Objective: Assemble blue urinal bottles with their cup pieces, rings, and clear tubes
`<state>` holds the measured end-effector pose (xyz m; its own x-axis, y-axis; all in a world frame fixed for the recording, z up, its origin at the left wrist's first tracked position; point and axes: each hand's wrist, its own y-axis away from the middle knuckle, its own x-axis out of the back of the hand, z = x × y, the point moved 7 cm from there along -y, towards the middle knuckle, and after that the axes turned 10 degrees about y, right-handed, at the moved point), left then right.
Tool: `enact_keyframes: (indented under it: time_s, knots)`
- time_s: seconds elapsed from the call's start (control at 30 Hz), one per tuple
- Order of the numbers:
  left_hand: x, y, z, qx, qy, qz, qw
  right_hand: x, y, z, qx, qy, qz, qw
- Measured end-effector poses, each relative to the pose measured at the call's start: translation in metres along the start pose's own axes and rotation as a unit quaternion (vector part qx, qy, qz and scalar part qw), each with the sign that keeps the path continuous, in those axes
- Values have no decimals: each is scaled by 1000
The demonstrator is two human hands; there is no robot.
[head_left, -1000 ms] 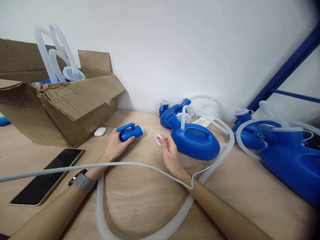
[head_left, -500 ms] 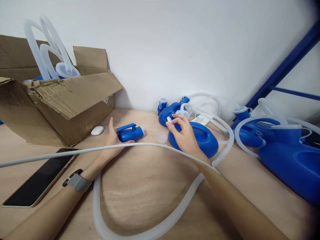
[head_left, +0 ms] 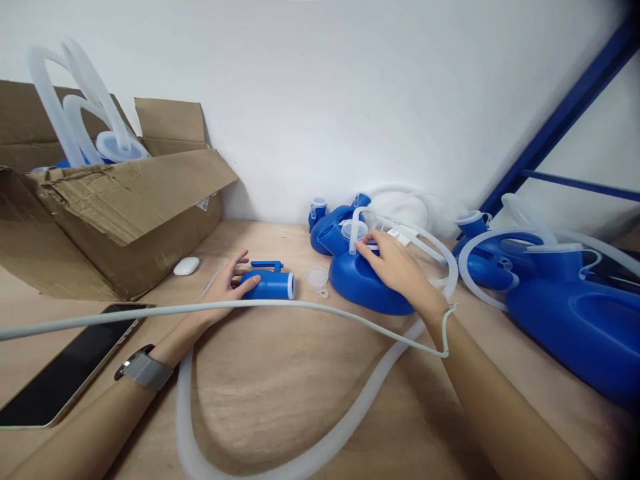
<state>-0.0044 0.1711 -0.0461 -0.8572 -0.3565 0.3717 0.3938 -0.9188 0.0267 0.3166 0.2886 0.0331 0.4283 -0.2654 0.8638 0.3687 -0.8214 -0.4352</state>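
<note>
My left hand (head_left: 226, 283) lies open on the wooden table, its fingers spread and touching a small blue cylinder with a handle (head_left: 271, 283). My right hand (head_left: 397, 265) rests on top of a blue jug (head_left: 357, 288). Its fingertips are pressed together around a small white piece, beside the jug's clear cup fitting (head_left: 354, 230) and thin tube. A small clear ring cap (head_left: 317, 276) lies on the table between the cylinder and the jug. Whether the white piece is joined to the jug is hidden by the fingers.
An open cardboard box (head_left: 125, 200) with white hoses stands at the left. A phone (head_left: 60, 373) and a white earbud case (head_left: 186, 266) lie near it. A corrugated hose (head_left: 350, 427) loops across the table. A thin white cable (head_left: 300, 307) spans both arms. More blue jugs (head_left: 575, 313) lie at the right.
My right hand put the clear ring cap down, moved right and came down onto the blue jug. My left hand loosened from the blue cylinder, and its fingers spread.
</note>
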Motion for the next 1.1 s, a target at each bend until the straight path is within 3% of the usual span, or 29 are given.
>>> enact_keyframes:
  time_s: [0.1,0.2,0.33,0.43,0.57,0.7,0.83,0.97,1.0,1.1]
  knots:
    - [7,-4,-1,0,-13,42,999,2,2,-7,24,26,3,999]
    - [14,-7,0,-23,-56,84,995,7,4,-18,67,-21,-8,998]
    - [19,-8,-1,-55,-107,102,987,5,8,-32,71,-124,-116,983]
    - [18,-7,-3,-60,-122,92,986,4,14,-46,100,-132,-176,971]
    - [14,-2,3,-75,-123,88,986,6,17,-58,136,-89,-158,974]
    - [9,12,22,-112,-102,87,985,15,15,-67,160,-95,-83,979]
    - [-4,35,58,-168,-78,43,982,23,17,-80,158,-226,-54,960]
    - [-29,61,117,-301,-122,-53,944,14,24,-88,123,-335,-120,927]
    - [-37,67,132,-340,-134,-82,927,12,25,-90,121,-354,-136,917]
    - [-63,74,158,-345,-217,-240,881,10,27,-93,130,-405,-165,890]
